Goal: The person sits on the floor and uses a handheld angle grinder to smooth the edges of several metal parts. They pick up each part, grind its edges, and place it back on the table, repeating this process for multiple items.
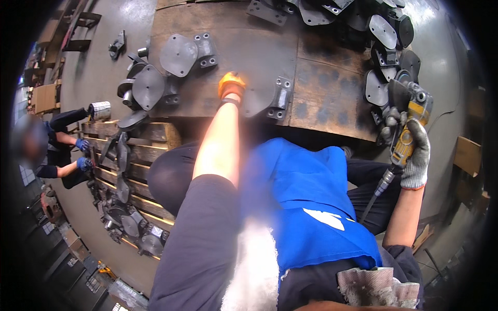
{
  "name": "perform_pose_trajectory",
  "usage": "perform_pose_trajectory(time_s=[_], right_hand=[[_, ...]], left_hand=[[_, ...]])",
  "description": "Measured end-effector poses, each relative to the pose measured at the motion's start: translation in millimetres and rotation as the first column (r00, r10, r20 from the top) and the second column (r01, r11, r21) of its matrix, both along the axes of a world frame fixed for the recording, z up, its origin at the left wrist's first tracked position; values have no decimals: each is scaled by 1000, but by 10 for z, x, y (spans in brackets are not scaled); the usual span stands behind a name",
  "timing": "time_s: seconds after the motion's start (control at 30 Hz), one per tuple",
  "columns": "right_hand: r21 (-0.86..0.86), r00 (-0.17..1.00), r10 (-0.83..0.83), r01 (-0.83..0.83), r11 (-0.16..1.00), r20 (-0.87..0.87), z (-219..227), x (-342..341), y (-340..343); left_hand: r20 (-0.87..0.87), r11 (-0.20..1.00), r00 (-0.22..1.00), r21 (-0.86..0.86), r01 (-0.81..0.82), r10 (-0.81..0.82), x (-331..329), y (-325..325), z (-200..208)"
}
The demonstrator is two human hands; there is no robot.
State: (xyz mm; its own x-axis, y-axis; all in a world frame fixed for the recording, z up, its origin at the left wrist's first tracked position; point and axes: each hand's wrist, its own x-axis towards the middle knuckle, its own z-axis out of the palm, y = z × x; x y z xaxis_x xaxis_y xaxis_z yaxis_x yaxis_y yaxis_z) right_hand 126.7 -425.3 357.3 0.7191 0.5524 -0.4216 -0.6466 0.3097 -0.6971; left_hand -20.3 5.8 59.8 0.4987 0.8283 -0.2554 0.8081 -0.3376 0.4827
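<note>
stained tabletop (324,93) – metal parts (179,53), grey floor (101,72)

The left arm stretches out over the near edge of the bench (329,106), its forearm (219,142) bare beyond a dark sleeve. The left hand (232,85), in an orange glove, is over the top, well in from the right edge; its finger pose is unclear. The right hand (418,153), in a pale knit glove, sits outside the near right corner, fingers wrapped in a grip, forearm angled outward.
</note>
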Motion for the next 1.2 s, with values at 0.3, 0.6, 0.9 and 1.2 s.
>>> perform_pose_trajectory(time_s=[0.3, 0.6, 0.9, 1.2], right_hand=[[-63, 1000, 2, -2, 998, -6, 34, 91, 190], [77, 998, -40, 37, 996, 44, 262, 201, 117], [375, 942, -319, 258, 890, 109, 151, -7, -690], [267, 829, -550, 556, 787, -102, -227, 163, -1566]], left_hand=[[-218, 987, 962, -25, 161, -162, 218, -148, 691], [-233, 938, 972, 341, 66, 17, -285, 815, 1368], [-604, 852, 761, 246, 462, -238, -533, 716, 513], [25, 810, 814, 130, 573, -580, 1359, -451, 460]])
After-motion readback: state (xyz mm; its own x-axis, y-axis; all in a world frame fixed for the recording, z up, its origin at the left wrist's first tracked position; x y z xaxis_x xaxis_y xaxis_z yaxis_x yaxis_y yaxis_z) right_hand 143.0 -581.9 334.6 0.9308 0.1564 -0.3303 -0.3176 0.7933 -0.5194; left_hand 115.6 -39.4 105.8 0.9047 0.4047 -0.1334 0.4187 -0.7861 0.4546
